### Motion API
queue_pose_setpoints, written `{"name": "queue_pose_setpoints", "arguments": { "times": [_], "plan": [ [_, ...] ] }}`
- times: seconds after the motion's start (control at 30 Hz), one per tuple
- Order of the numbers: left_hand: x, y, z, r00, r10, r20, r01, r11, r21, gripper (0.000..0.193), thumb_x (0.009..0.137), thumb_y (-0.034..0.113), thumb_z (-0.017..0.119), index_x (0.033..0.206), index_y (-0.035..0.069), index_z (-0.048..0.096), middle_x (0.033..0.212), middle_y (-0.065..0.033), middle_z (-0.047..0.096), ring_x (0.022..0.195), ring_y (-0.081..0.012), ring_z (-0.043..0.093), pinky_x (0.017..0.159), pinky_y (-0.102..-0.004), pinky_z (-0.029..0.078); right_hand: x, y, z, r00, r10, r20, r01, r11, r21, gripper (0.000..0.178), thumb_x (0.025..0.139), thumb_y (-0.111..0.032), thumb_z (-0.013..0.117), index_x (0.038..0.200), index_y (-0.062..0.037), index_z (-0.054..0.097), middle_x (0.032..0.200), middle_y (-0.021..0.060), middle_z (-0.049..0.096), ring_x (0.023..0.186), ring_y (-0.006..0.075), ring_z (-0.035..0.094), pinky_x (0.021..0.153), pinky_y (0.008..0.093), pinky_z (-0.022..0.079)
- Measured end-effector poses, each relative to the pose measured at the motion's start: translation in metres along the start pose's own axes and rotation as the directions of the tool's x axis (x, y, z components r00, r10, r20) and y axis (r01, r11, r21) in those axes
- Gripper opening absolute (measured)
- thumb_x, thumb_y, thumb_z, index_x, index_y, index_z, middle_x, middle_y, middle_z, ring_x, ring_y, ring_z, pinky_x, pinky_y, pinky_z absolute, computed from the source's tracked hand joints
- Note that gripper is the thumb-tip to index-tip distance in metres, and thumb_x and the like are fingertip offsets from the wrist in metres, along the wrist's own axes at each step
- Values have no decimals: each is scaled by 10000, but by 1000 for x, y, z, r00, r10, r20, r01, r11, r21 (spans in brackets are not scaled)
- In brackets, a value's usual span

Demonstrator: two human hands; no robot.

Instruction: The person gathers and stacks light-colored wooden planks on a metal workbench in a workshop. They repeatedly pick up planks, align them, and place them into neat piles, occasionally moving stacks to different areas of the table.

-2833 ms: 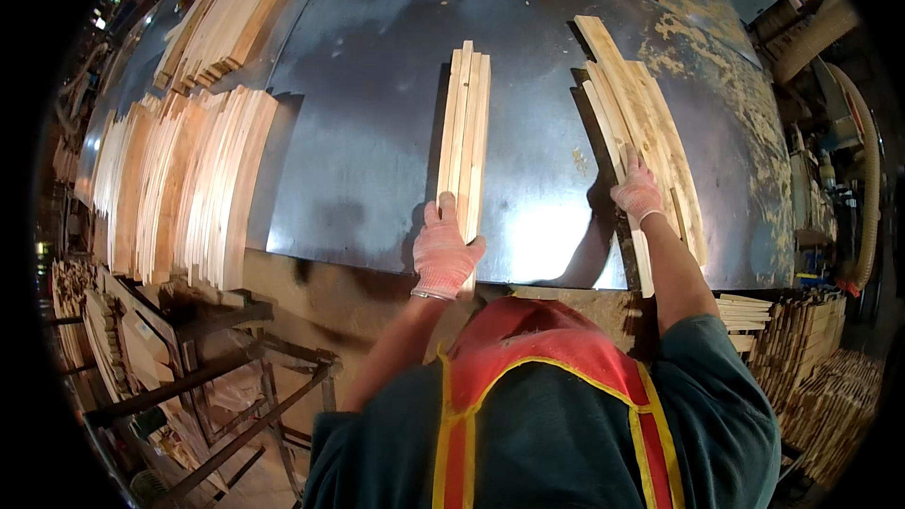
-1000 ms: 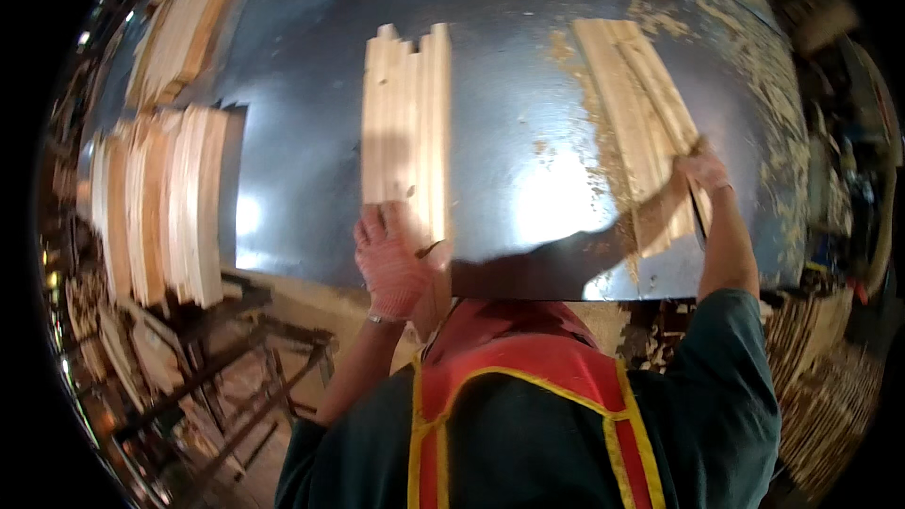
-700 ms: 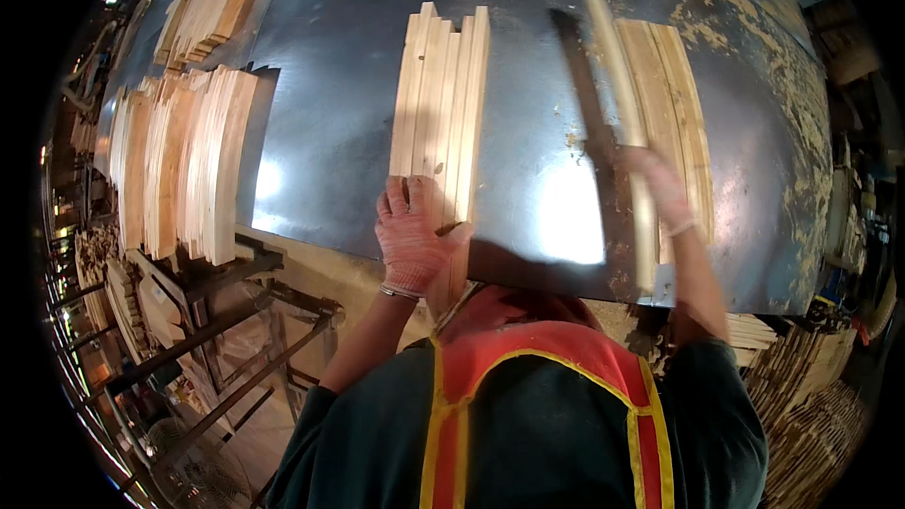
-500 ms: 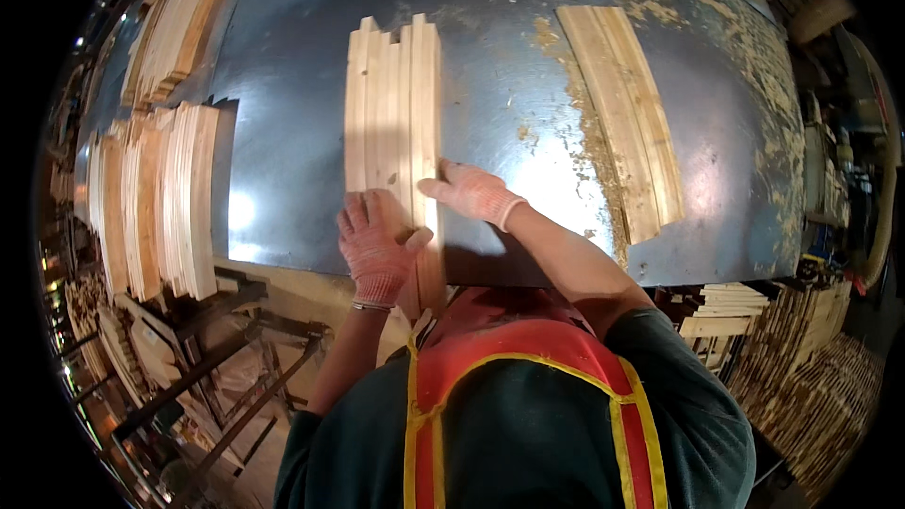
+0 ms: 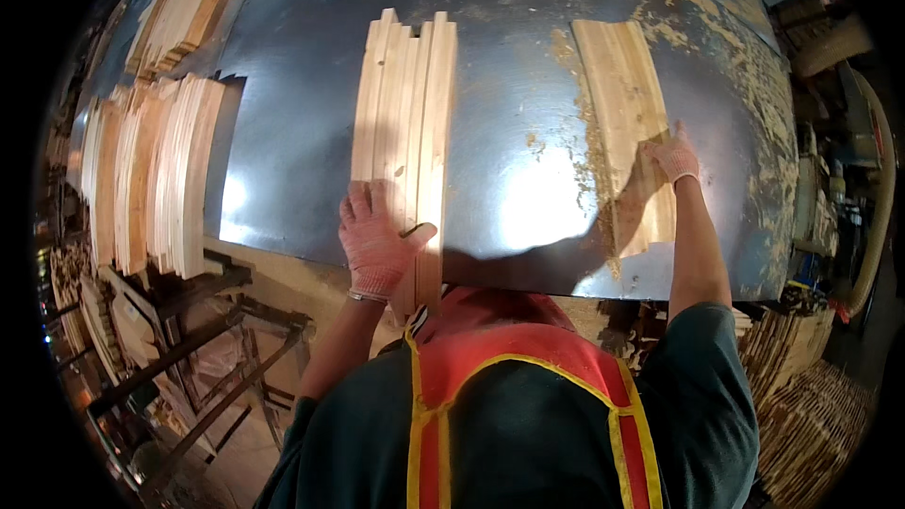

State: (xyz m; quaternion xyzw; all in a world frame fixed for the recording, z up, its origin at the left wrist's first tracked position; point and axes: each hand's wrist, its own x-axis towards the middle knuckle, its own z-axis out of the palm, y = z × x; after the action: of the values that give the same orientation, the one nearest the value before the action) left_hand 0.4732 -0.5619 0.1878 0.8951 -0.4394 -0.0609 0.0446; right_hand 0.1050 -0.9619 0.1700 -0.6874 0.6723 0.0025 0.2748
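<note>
A bundle of long, pale wooden boards (image 5: 403, 113) lies lengthwise before me on the dark metal table (image 5: 292, 104), its far ends stepped and notched. My left hand (image 5: 375, 238), in a pinkish knit glove, rests flat on the near part of this bundle, fingers stretched and thumb spread to the right. Further right lies a smaller group of grooved boards (image 5: 617, 104). At its right edge is my right hand (image 5: 673, 158), gloved alike, thumb over the wood and a finger stretched away; no firm grip shows. The glove hides part of the boards' edge.
Stacked boards (image 5: 193, 165) stand at the left table edge, with another stack (image 5: 189, 14) behind. Sawdust (image 5: 731, 57) covers patches on the right. A metal frame (image 5: 189, 349) is below left; piled wood strips (image 5: 815, 415) fill the lower right.
My right hand has left the middle bundle and reached right to the edge of the other boards. My left hand stays on the bundle. The whole view has shifted slightly.
</note>
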Motion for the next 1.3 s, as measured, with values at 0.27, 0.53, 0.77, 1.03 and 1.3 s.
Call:
{"name": "queue_pose_setpoints", "arguments": {
  "times": [0.27, 0.53, 0.77, 1.03, 1.3],
  "plan": [
    [5, 9, -6, 1000, 2, -9, -2, 999, -34, 1100, 688, 617, 878, 1528, 57, 440, 1568, -236, 379, 1397, -487, 420, 1075, -593, 461, -71, -54, 60, 971, -165, -172, 93, 927, -364, 948, 805, -287, 857, 1623, -167, 394, 1428, 231, 583, 1251, 378, 652, 1006, 455, 571],
    [1, 3, -7, 998, 17, -62, -22, 996, -82, 1050, 672, 592, 884, 1453, 20, 478, 1511, -219, 420, 1338, -462, 463, 1024, -571, 486, -81, -66, 39, 969, -198, 146, 73, 798, 599, 1083, 784, -111, 865, 1658, 18, 240, 1526, 247, 531, 1291, 301, 619, 1107, 375, 492],
    [9, -20, 1, 993, -89, -73, 61, 945, -322, 896, 887, 507, 761, 1547, 14, 409, 1587, -246, 414, 1296, -496, 541, 1028, -547, 493, -175, -194, 124, 593, -297, 749, 218, 954, 205, 975, 948, -632, 687, 1454, 174, 474, 1154, 242, 722, 1042, 267, 690, 954, 380, 567],
    [105, -107, 34, 950, -58, 307, 258, 702, -664, 898, 976, 655, 562, 1504, -69, 502, 1463, -294, 593, 1393, -397, 555, 1144, -458, 446, -121, -209, 129, 601, -490, 632, -17, 782, 622, 786, 997, -603, 658, 1429, 36, 507, 710, -18, 521, 592, 78, 478, 511, 250, 412],
    [151, -65, 20, 912, 15, 410, 328, 575, -750, 472, 1002, 370, 708, 1226, -44, 733, 1170, -175, 760, 1066, -223, 708, 1015, -338, 542, -134, -243, 183, 736, -561, 380, 174, 698, 695, 833, 938, -384, 785, 1524, 92, 433, 1346, 178, 679, 1163, 218, 658, 972, 317, 560]
  ]
}}
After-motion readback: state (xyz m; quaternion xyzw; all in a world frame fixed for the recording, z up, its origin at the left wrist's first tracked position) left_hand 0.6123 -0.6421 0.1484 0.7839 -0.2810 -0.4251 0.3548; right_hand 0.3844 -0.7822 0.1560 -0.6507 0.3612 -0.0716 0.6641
